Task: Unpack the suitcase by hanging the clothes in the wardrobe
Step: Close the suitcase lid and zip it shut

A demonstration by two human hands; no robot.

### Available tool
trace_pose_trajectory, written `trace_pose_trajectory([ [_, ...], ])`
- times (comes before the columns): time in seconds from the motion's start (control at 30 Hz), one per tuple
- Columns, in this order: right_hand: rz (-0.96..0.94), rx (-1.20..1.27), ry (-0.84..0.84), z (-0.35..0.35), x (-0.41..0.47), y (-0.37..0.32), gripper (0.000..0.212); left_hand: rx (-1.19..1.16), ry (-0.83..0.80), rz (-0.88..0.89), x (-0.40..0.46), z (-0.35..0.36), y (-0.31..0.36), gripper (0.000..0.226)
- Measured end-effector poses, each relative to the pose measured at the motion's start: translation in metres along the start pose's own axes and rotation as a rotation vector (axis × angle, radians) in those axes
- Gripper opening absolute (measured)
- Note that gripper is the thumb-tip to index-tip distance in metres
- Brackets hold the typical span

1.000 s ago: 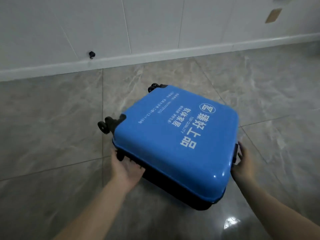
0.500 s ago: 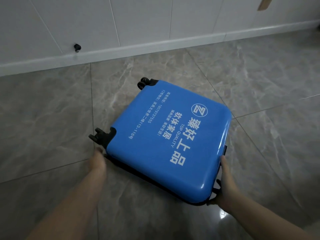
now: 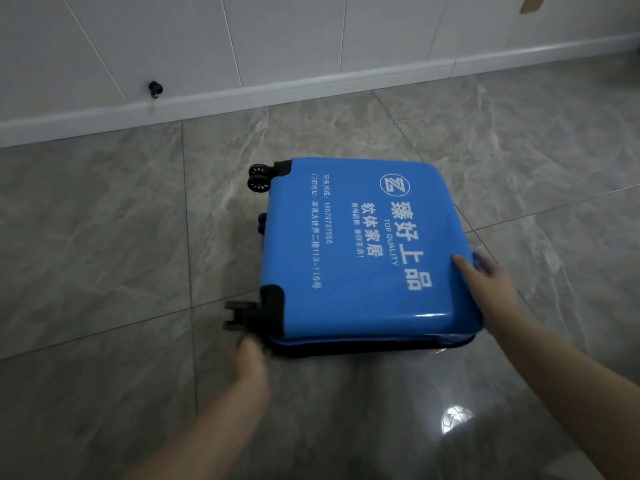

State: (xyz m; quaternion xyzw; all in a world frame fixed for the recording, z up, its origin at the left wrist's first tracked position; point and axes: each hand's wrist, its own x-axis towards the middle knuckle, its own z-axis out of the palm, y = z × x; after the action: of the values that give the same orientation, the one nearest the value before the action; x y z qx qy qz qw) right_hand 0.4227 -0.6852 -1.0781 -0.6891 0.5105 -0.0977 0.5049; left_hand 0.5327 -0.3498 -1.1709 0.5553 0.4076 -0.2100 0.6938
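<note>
A blue hard-shell suitcase (image 3: 363, 251) lies flat on the grey marbled tile floor (image 3: 104, 254), a little to the 2 o'clock side of the view's centre, its lid closed and facing up; white printed lettering and a round logo run across the lid, with the words TOP QUALITY among them; a dark lower shell shows as a band under the blue edge at the case's 6 o'clock side. Black caster wheels stick out from the case's 9 o'clock end: one pair at its 11 o'clock corner (image 3: 259, 178), another at its 8 o'clock corner (image 3: 239, 315), the latter smeared by motion blur.

The right hand (image 3: 485, 285) rests on the lid at the case's 4 o'clock corner; its thumb lies straight on the blue surface, pointing toward 11 o'clock, while the other fingers wrap over the edge and are too blurred to tell whether spread or together. The left hand (image 3: 251, 358) sits at the case's 7 o'clock corner, just below the blurred wheels, touching or nearly touching the dark lower edge; its fingers are blurred, so I cannot tell how they lie.

At 12 o'clock a white skirting board (image 3: 311, 86) runs along the foot of a pale panelled wall (image 3: 277, 32); a small black doorstop (image 3: 155, 89) sits on it toward 10 o'clock; a bright light reflection (image 3: 456, 418) glints on the floor at 5 o'clock.
</note>
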Motion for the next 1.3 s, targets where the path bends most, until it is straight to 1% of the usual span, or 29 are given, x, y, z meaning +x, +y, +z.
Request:
trace_pose_trajectory([
  [0.03,-0.161,-0.193,0.087,0.004,0.001,-0.013,0.069,-0.037,-0.076,-0.066,-0.017,-0.003,-0.01,0.038],
  [0.07,-0.32,-0.312,0.147,0.013,-0.004,-0.03,0.072,-0.035,-0.156,-0.142,-0.035,-0.007,-0.02,0.034],
  [0.1,-0.469,-0.373,0.168,0.027,-0.013,-0.044,0.077,0.0,-0.244,-0.219,-0.047,-0.015,-0.029,0.032],
  [0.13,-0.611,-0.42,0.148,0.044,-0.025,-0.059,0.082,0.102,-0.346,-0.289,-0.061,-0.019,-0.035,0.031],
  [0.17,-0.709,-0.483,0.082,0.064,-0.04,-0.071,0.091,0.263,-0.431,-0.33,-0.064,-0.025,-0.042,0.03],
  [0.2,-0.762,-0.577,-0.013,0.085,-0.052,-0.076,0.103,0.427,-0.513,-0.344,-0.063,-0.028,-0.048,0.026],
  [0.23,-0.769,-0.706,-0.098,0.105,-0.064,-0.076,0.118,0.513,-0.551,-0.34,-0.06,-0.028,-0.053,0.023],
  [0.27,-0.745,-0.842,-0.165,0.122,-0.073,-0.073,0.13,0.552,-0.522,-0.312,-0.057,-0.026,-0.055,0.022],
  [0.3,-0.711,-0.958,-0.197,0.133,-0.079,-0.066,0.137,0.55,-0.454,-0.285,-0.055,-0.023,-0.051,0.023],
  [0.33,-0.69,-1.048,-0.196,0.141,-0.08,-0.057,0.14,0.534,-0.376,-0.242,-0.054,-0.019,-0.045,0.023],
  [0.37,-0.687,-1.112,-0.177,0.144,-0.081,-0.046,0.139,0.488,-0.283,-0.175,-0.049,-0.016,-0.036,0.023],
  [0.4,-0.701,-1.152,-0.154,0.143,-0.079,-0.037,0.135,0.444,-0.205,-0.061,-0.045,-0.014,-0.025,0.023],
  [0.43,-0.726,-1.167,-0.139,0.141,-0.078,-0.031,0.131,0.425,-0.146,0.105,-0.043,-0.014,-0.011,0.024],
  [0.5,-0.768,-1.176,-0.164,0.133,-0.078,-0.025,0.126,0.42,-0.033,0.486,-0.038,-0.011,0.017,0.026],
  [0.53,-0.792,-1.188,-0.184,0.128,-0.08,-0.024,0.125,0.39,0.013,0.627,-0.034,-0.008,0.03,0.026],
  [0.57,-0.813,-1.195,-0.203,0.122,-0.082,-0.021,0.125,0.337,0.058,0.729,-0.031,-0.004,0.044,0.024],
  [0.6,-0.835,-1.2,-0.224,0.116,-0.084,-0.017,0.124,0.285,0.1,0.792,-0.027,0.002,0.057,0.021],
  [0.63,-0.864,-1.207,-0.254,0.108,-0.085,-0.013,0.124,0.25,0.123,0.818,-0.019,0.007,0.067,0.02],
  [0.7,-0.946,-1.232,-0.314,0.091,-0.084,-0.003,0.125,0.279,0.105,0.816,-0.01,0.022,0.082,0.02],
  [0.73,-0.989,-1.243,-0.345,0.08,-0.082,0.002,0.126,0.344,0.037,0.798,-0.005,0.029,0.085,0.02],
  [0.8,-1.07,-1.256,-0.431,0.055,-0.073,0.008,0.127,0.523,-0.18,0.75,0.003,0.04,0.084,0.027],
  [0.87,-1.138,-1.257,-0.524,0.03,-0.063,0.01,0.125,0.738,-0.408,0.717,0.01,0.044,0.075,0.048],
  [0.93,-1.174,-1.252,-0.587,0.007,-0.056,0.009,0.12,0.951,-0.597,0.681,0.012,0.048,0.057,0.066],
  [0.97,-1.187,-1.253,-0.602,0.001,-0.054,0.009,0.117,1.01,-0.675,0.632,0.009,0.049,0.048,0.073],
  [1.03,-1.196,-1.289,-0.598,-0.009,-0.053,0.01,0.114,1.027,-0.789,0.465,-0.002,0.055,0.027,0.077],
  [1.1,-1.184,-1.339,-0.551,-0.011,-0.056,0.014,0.116,0.983,-0.807,0.34,-0.013,0.058,0.005,0.066],
  [1.2,-1.101,-1.376,-0.436,-0.006,-0.065,0.018,0.12,0.858,-0.733,0.28,-0.015,0.054,-0.018,0.054],
  [1.23,-1.078,-1.365,-0.411,-0.004,-0.067,0.018,0.12,0.858,-0.723,0.276,-0.015,0.05,-0.02,0.053],
  [1.3,-1.074,-1.333,-0.404,-0.004,-0.067,0.019,0.116,0.992,-0.729,0.314,-0.01,0.037,-0.021,0.054],
])
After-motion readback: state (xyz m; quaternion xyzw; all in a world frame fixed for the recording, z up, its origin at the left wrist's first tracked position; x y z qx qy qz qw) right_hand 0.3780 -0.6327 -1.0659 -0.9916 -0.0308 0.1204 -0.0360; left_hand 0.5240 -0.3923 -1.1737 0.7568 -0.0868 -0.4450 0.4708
